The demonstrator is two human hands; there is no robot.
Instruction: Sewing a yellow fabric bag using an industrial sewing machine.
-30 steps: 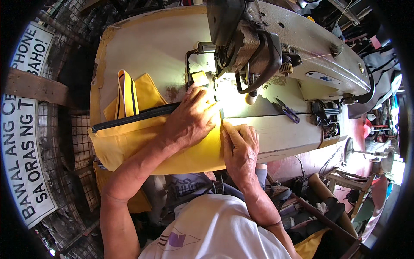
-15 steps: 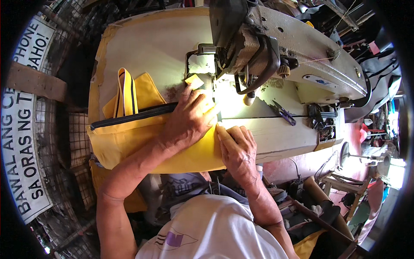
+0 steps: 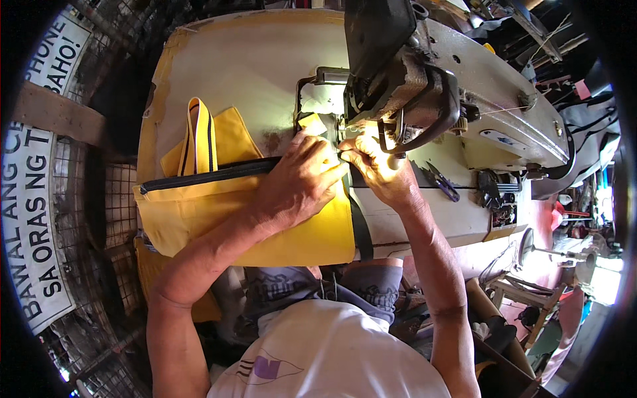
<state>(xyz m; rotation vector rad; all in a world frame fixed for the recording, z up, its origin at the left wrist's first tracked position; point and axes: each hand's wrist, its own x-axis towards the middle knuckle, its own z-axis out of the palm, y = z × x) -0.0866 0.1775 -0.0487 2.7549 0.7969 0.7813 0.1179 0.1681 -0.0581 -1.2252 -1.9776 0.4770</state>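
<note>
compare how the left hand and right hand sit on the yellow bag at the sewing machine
The left hand lies flat, pressing the yellow bag beside its black zipper; the right hand is curled, its fingers pinching the edge by the sewing machine needle. Both touch the bag.

A white sign (image 3: 40, 199) with dark lettering is hanging at the frame's left edge. Dark scissors (image 3: 441, 182) are lying right of centre on the bench (image 3: 232, 60).

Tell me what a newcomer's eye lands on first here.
The bright yellow fabric piece with its black zipper dominates the left of the table. The left hand presses it flat while the right hand pinches its edge at the needle of the grey sewing machine, upper right.
</note>
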